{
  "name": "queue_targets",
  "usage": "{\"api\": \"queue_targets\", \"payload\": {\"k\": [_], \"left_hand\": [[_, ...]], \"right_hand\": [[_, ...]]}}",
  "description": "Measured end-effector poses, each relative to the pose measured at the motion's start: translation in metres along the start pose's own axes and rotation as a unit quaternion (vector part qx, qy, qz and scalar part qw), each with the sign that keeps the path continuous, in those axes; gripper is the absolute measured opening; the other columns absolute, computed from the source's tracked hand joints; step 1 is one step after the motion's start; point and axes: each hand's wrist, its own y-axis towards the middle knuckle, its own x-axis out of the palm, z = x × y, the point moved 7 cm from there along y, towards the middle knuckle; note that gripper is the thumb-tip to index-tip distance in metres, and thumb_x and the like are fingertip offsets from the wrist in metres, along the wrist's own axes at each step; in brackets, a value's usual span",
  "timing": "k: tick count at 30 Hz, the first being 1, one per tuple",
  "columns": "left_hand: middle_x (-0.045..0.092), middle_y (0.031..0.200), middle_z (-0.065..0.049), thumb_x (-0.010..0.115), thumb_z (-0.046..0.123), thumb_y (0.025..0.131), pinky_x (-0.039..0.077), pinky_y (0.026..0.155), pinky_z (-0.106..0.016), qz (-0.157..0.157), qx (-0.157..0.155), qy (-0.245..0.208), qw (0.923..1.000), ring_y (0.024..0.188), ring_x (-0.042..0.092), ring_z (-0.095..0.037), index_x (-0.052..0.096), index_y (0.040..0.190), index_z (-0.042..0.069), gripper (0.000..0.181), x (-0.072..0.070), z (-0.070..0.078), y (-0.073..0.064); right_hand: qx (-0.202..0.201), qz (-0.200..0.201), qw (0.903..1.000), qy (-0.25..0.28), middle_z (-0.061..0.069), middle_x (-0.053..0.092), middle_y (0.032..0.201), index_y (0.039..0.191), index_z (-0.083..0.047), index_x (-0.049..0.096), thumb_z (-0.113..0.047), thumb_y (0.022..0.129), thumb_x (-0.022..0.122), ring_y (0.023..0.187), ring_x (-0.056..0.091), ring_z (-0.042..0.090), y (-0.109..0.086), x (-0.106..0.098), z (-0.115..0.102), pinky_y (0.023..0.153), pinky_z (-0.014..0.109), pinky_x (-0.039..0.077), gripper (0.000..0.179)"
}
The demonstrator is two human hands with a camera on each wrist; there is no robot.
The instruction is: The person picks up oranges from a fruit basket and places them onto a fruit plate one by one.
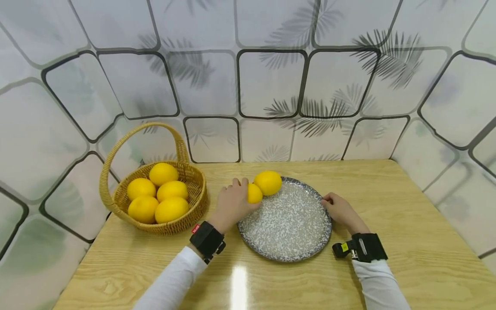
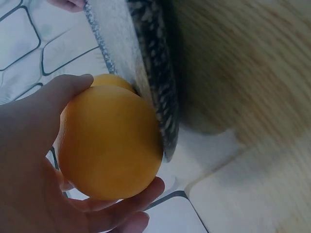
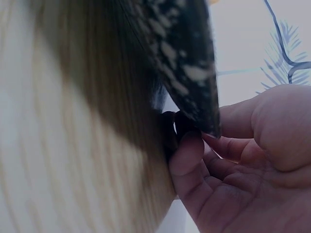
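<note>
Two smooth, round yellow fruits meet at the far rim of the speckled plate [image 1: 288, 224]: one orange [image 1: 268, 182] already rests there, and your left hand [image 1: 231, 206] curls its fingers round a second orange [image 1: 254, 193] touching it. Your right hand [image 1: 341, 211] pinches the plate's near-right edge with its fingers. Set the held fruit down carelessly and, being rounded on glazed ceramic, either could roll off onto the wooden bench [image 1: 407, 224]. Five more sit in the woven wicker basket [image 1: 195, 189].

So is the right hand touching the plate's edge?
Touching. The right wrist view shows the right hand's fingertips curled against the underside of the plate's rim.
</note>
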Motion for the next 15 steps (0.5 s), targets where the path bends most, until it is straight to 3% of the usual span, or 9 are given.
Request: {"api": "queue_targets", "payload": {"k": [8,15], "left_hand": [[0.061,0.097,-0.016,0.063,0.062,0.077,0.053,0.065,-0.042,-0.017,-0.006,-0.006,0.9998,0.075,0.061,-0.029,0.055,0.118,0.003,0.073,0.0093,0.0003,-0.0008],[0.06,0.102,-0.016,0.058,0.063,0.079,0.052,0.065,-0.041,-0.013,-0.008,-0.012,0.9998,0.079,0.059,-0.028,0.053,0.124,0.004,0.074,0.0072,-0.0009,-0.0003]], "right_hand": [[-0.004,-0.002,1.0,-0.007,0.033,0.055,0.122,0.125,0.01,0.05,-0.018,0.103,0.039,0.102,0.052,0.037,-0.0005,0.001,-0.0002,0.084,0.05,0.047,0.037],[0.002,-0.004,1.0,-0.003,0.032,0.054,0.124,0.127,0.01,0.048,-0.019,0.103,0.037,0.104,0.051,0.036,0.0007,0.0002,-0.0001,0.085,0.049,0.047,0.038]]}}
